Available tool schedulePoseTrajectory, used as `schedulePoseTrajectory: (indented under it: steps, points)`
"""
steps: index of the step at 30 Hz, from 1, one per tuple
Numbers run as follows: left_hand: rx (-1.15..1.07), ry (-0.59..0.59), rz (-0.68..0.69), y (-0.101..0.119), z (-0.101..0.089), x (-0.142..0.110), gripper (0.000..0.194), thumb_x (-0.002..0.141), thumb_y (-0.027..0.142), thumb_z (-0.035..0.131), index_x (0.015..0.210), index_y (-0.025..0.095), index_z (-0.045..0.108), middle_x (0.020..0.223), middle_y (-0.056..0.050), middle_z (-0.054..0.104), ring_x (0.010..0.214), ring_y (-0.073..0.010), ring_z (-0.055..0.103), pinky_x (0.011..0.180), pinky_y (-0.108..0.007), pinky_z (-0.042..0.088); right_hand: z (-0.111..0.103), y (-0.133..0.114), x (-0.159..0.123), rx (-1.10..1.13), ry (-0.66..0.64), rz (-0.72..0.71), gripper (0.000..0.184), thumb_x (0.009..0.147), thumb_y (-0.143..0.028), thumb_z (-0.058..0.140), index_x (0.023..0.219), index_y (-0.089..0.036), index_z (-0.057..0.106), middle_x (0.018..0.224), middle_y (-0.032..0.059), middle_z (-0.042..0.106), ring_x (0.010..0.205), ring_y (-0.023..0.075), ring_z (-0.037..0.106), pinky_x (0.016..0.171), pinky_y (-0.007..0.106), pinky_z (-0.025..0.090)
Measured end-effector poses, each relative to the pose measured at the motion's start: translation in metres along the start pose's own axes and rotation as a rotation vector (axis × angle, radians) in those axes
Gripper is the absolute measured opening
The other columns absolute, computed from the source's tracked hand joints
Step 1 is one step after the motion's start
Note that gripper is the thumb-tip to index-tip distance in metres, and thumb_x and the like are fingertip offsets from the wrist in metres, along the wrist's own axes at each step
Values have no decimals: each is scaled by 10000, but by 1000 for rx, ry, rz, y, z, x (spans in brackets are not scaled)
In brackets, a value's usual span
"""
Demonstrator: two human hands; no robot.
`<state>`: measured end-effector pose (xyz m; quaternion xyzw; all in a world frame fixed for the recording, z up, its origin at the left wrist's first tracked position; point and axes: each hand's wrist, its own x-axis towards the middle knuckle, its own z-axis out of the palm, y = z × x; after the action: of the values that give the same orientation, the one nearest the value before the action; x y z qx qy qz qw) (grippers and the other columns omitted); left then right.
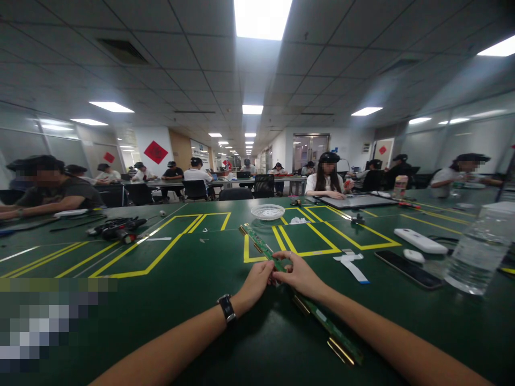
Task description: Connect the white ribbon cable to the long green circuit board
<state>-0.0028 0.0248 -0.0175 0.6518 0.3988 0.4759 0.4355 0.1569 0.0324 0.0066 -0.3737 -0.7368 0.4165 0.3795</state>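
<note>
A long, narrow green circuit board (328,321) with gold edge connectors slants across the near side of the table, its far end raised toward the table's middle. My left hand (257,281) is closed on the board's middle from the left, with a black-strapped watch on the wrist. From the right, my right hand (298,273) pinches the board at the same spot, thumb and fingers close to the left hand's fingertips. The fingers hide that stretch of the board. To the right of my hands lies a white flat ribbon cable (354,269) with a blue end.
A white basket (267,212) stands ahead on the green table, amid yellow tape outlines. At right are a black phone (408,269), a white power bank (420,241) and a clear water bottle (478,257). Black cabled tools (118,230) lie left. Other people sit around.
</note>
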Motion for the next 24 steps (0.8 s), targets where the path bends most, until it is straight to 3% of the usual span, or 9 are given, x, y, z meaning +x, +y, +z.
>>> schedulePoseTrajectory:
  steps: [6, 11, 16, 20, 24]
  points:
    - [-30, 0, -6, 3, 1, -2, 508, 866, 565, 394, 717, 125, 598, 578, -10, 562, 551, -123, 492, 543, -229, 347, 3, -1, -1, -16, 37, -64, 503, 692, -271, 676, 1152, -181, 495, 1040, 51, 572, 665, 108, 611, 582, 242, 502]
    - [-100, 129, -42, 1, 1, 1, 442, 851, 543, 449, 701, 136, 537, 558, 17, 503, 511, -91, 456, 513, -208, 355, 2, -2, -2, -177, 118, -151, 437, 693, -256, 677, 1107, -179, 561, 1012, 40, 555, 824, 140, 577, 640, 230, 476]
    - [-370, 243, -86, 0, 1, 2, 403, 798, 551, 542, 946, 183, 470, 732, 18, 539, 590, -95, 546, 496, -187, 414, 1, -3, -2, -223, 100, -194, 440, 700, -246, 672, 1119, -182, 553, 1036, 46, 589, 805, 138, 572, 662, 244, 462]
    - [-434, 312, -115, 3, -2, 0, 418, 766, 570, 567, 912, 199, 444, 707, 31, 527, 564, -96, 541, 447, -174, 406, 1, -2, -5, -310, 26, -212, 457, 690, -234, 684, 1127, -184, 559, 988, 31, 621, 677, 112, 539, 644, 253, 442]
    - [-418, 315, -123, 4, -3, 0, 436, 765, 604, 545, 867, 191, 452, 620, 47, 511, 492, -89, 507, 416, -172, 382, 1, -4, -8, -354, 7, -265, 462, 699, -229, 686, 1141, -187, 559, 1054, 49, 612, 766, 138, 557, 717, 273, 447]
